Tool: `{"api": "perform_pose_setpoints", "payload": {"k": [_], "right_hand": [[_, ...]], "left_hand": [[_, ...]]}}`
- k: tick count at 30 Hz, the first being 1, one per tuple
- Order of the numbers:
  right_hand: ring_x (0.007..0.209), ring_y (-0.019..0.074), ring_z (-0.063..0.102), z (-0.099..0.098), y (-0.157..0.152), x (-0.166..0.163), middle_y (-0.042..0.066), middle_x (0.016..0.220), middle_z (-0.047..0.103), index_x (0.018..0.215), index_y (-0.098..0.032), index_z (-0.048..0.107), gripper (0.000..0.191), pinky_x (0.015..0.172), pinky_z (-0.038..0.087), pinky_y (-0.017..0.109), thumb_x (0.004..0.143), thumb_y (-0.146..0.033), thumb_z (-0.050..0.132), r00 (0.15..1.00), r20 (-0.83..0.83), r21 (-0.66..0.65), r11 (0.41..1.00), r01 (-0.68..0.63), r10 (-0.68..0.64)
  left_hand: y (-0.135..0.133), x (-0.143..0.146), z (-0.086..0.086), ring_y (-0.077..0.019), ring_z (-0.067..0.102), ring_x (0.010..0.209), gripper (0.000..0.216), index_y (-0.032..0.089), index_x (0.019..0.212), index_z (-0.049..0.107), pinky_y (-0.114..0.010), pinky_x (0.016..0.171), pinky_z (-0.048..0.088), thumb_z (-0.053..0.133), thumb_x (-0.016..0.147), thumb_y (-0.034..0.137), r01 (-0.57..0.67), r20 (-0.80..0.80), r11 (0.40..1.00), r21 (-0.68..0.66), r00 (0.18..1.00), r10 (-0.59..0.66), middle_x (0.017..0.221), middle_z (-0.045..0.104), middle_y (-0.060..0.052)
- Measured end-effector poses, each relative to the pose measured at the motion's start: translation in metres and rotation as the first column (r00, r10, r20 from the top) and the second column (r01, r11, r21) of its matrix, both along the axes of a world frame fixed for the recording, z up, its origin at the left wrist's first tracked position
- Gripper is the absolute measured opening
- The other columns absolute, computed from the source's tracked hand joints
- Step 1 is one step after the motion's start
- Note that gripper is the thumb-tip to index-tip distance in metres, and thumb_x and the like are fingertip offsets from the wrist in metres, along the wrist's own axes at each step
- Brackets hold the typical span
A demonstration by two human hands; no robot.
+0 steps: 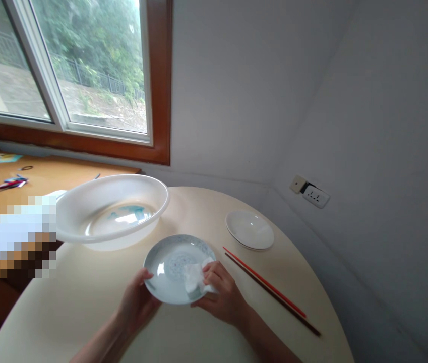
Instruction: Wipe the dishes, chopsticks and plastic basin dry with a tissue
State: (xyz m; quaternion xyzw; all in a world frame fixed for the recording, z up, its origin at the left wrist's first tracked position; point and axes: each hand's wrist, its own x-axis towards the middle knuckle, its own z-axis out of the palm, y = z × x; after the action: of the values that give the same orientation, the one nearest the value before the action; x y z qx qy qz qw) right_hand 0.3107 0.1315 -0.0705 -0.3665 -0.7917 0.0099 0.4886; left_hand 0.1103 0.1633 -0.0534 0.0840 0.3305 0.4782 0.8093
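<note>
A white plate (168, 282) with a pale blue-grey floral pattern is tilted toward me above the table. My left hand (138, 297) grips its left edge, the thumb over the rim and the fingers underneath. At the plate's right side, my right hand (223, 295) has its fingers closed on a crumpled white tissue (194, 278), which lies against the plate's face. Some of the right fingers reach beneath the rim, partly hidden. Two chopsticks, one red (266, 282) and one dark brown (272, 294), lie side by side to the right of that hand.
A large translucent white basin (111, 237) stands at the left of the round cream table (198, 206). White dishes (249, 230), apparently stacked, sit near the right edge. Behind are a wooden desk (58, 171), a window and a wall socket (315, 195). A blurred patch covers the far left.
</note>
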Motion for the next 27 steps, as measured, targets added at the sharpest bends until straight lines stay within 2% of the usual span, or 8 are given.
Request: {"api": "perform_pose_setpoints", "payload": {"k": [3,6,9,12,16,20,22,27], "right_hand": [[0.076,0.0186,0.052,-0.005,-0.003,-0.013,0.005,0.078,0.051,0.074,-0.02,0.046,0.032,0.065,0.051,0.034,0.072,-0.046,0.065,0.993,0.031,0.033,0.993,0.11,-0.111],[0.077,0.0195,0.051,-0.006,-0.005,-0.023,0.004,0.074,0.051,0.072,-0.02,0.045,0.027,0.065,0.05,0.035,0.075,-0.039,0.064,0.985,0.059,0.071,0.984,0.16,-0.165],[0.078,0.0195,0.052,-0.003,-0.004,-0.02,0.004,0.074,0.053,0.075,-0.02,0.046,0.024,0.068,0.05,0.035,0.076,-0.037,0.063,0.993,0.09,0.058,0.995,0.077,-0.082],[0.08,0.0187,0.052,0.002,-0.001,-0.008,0.004,0.077,0.053,0.08,-0.021,0.047,0.022,0.072,0.05,0.035,0.076,-0.035,0.063,0.994,0.108,0.028,0.999,-0.035,0.032],[0.08,0.0188,0.051,0.004,-0.001,0.0,0.005,0.079,0.051,0.081,-0.021,0.046,0.024,0.07,0.051,0.035,0.078,-0.039,0.061,0.995,0.073,-0.005,0.998,-0.066,0.066],[0.074,0.0186,0.051,-0.003,-0.005,-0.013,0.005,0.077,0.052,0.077,-0.02,0.045,0.023,0.061,0.049,0.033,0.08,-0.039,0.058,0.994,0.094,0.016,0.998,0.057,-0.058],[0.071,0.0187,0.05,-0.006,-0.007,-0.02,0.005,0.074,0.051,0.075,-0.02,0.045,0.024,0.058,0.049,0.033,0.08,-0.039,0.059,0.989,0.107,0.04,0.994,0.101,-0.104],[0.076,0.0195,0.052,-0.002,-0.004,-0.012,0.006,0.077,0.052,0.078,-0.021,0.044,0.027,0.064,0.051,0.034,0.075,-0.04,0.064,0.996,0.086,0.021,0.999,-0.04,0.038]], "left_hand": [[-0.013,0.016,-0.001,-0.0213,0.067,0.066,0.049,0.005,0.117,0.052,-0.032,0.067,0.055,0.049,0.068,0.001,-0.038,-0.012,0.998,0.047,0.999,0.038,0.075,0.071,-0.01],[-0.024,0.028,-0.001,-0.0175,0.065,0.061,0.047,0.007,0.104,0.061,-0.026,0.061,0.054,0.049,0.061,-0.008,-0.037,-0.049,0.998,0.056,0.998,0.04,0.067,0.069,-0.006],[-0.02,0.023,0.001,-0.015,0.061,0.053,0.033,0.006,0.073,0.066,-0.022,0.053,0.051,0.045,0.054,-0.01,-0.029,-0.08,0.996,0.08,0.996,0.036,0.058,0.066,-0.005],[-0.005,0.005,0.002,-0.0134,0.056,0.045,0.023,0.006,0.053,0.061,-0.02,0.044,0.047,0.042,0.049,-0.008,0.027,-0.158,0.996,0.084,0.987,-0.013,0.051,0.062,-0.006],[0.004,-0.009,0.002,-0.0152,0.057,0.044,0.021,0.006,0.062,0.061,-0.023,0.042,0.048,0.044,0.055,-0.005,0.088,-0.162,0.995,0.041,0.984,-0.08,0.049,0.061,-0.005],[-0.008,0.008,0.004,-0.0194,0.064,0.058,0.03,0.003,0.089,0.059,-0.029,0.055,0.054,0.046,0.063,-0.001,0.034,-0.08,0.999,0.024,0.996,-0.032,0.063,0.066,-0.009],[-0.014,0.015,0.004,-0.0183,0.063,0.056,0.033,0.002,0.093,0.058,-0.028,0.055,0.054,0.045,0.063,-0.002,0.008,-0.086,1.0,0.015,0.996,-0.006,0.063,0.066,-0.008],[-0.003,0.0,0.006,-0.0156,0.058,0.042,0.033,0.002,0.086,0.059,-0.023,0.044,0.049,0.044,0.057,-0.004,0.024,-0.221,1.0,-0.001,0.975,-0.023,0.05,0.062,-0.005]]}}
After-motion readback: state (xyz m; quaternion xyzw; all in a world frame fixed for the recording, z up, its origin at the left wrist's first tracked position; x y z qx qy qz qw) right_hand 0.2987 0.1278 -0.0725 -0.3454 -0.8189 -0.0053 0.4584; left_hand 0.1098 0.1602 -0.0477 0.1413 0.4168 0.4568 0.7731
